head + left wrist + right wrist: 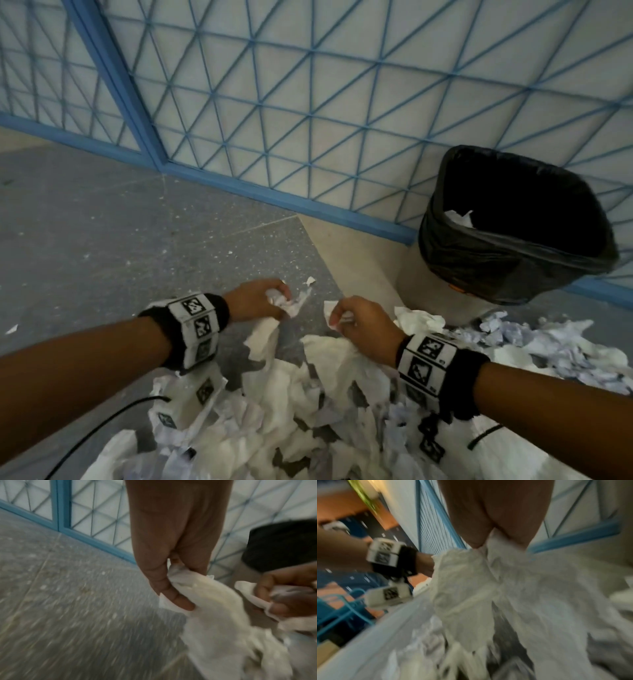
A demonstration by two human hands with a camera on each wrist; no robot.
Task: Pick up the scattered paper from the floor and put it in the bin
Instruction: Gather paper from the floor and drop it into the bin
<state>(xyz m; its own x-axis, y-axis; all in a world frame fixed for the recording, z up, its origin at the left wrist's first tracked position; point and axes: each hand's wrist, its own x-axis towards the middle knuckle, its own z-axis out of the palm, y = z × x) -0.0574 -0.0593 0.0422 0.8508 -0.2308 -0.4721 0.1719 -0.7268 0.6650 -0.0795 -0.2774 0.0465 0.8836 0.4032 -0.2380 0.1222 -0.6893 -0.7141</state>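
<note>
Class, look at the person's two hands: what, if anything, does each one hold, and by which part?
The left hand grips a crumpled white paper by its upper end. The right hand holds another torn paper, bunched at its top edge.

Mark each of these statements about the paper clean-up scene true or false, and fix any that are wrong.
1. Both hands grip paper. True: the left hand and the right hand each hold crumpled paper.
2. The bin has no liner. False: a black bag lines it.
3. The bin stands to the person's right, by the blue lattice wall. True.
4. The floor is already cleared of paper. False: a large heap lies under the arms.
</note>
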